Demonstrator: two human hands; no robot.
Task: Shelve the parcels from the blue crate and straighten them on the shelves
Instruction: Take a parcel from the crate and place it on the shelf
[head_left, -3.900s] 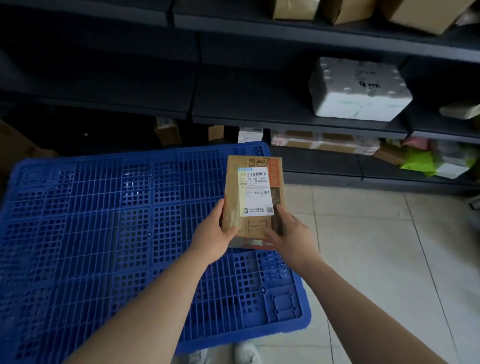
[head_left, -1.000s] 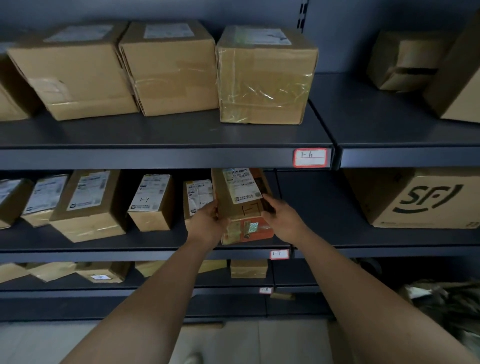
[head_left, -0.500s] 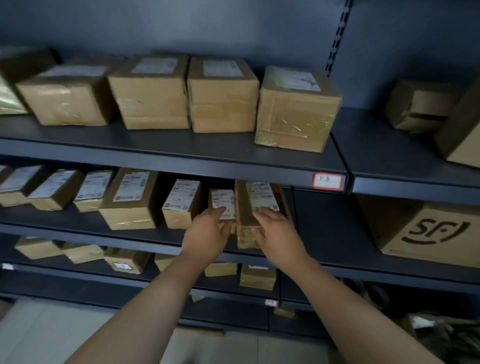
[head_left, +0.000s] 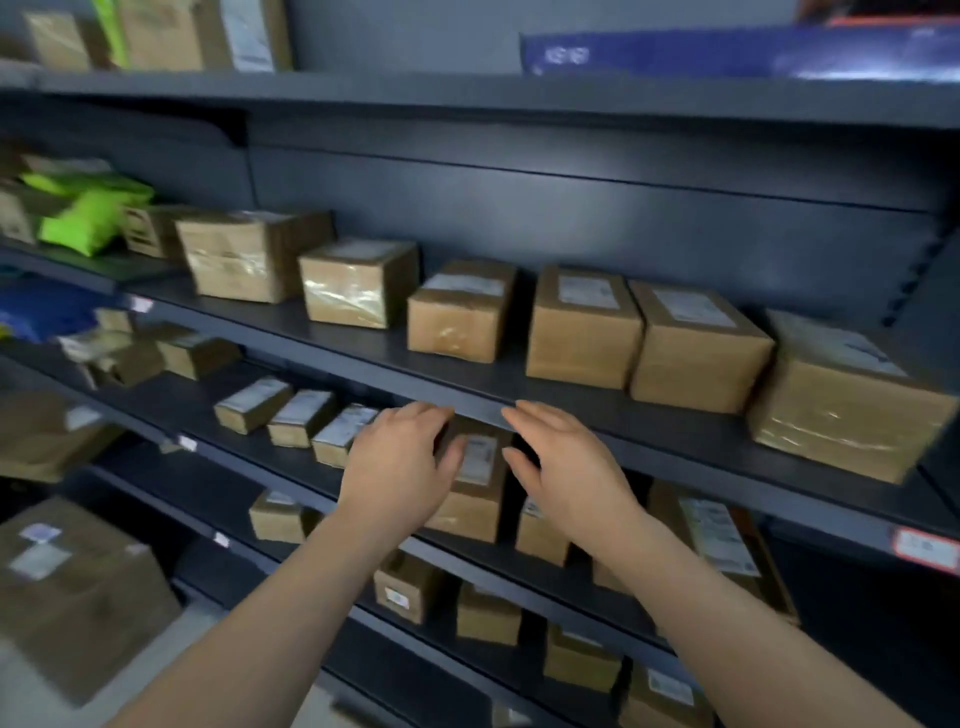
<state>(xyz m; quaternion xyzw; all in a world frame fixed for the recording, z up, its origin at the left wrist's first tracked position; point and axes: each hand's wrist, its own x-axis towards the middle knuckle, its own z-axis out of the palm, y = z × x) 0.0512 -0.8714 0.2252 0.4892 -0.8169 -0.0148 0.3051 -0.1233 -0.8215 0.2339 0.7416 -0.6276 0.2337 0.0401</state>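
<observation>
Parcel (head_left: 475, 483) on middle shelf (head_left: 171, 402), in the row | left hand (head_left: 400, 467), right hand (head_left: 566, 467) flank it; grip slack, fingers straight, holding nothing | likely squaring it with neighbours

parcel labels (head_left: 477, 460), shelf tag (head_left: 926, 550), all unreadable

Light was dim, with a pale patch on the back panel (head_left: 519, 218); motion blur smeared the left boxes (head_left: 78, 582), and shelves (head_left: 322, 332) bowed.
</observation>
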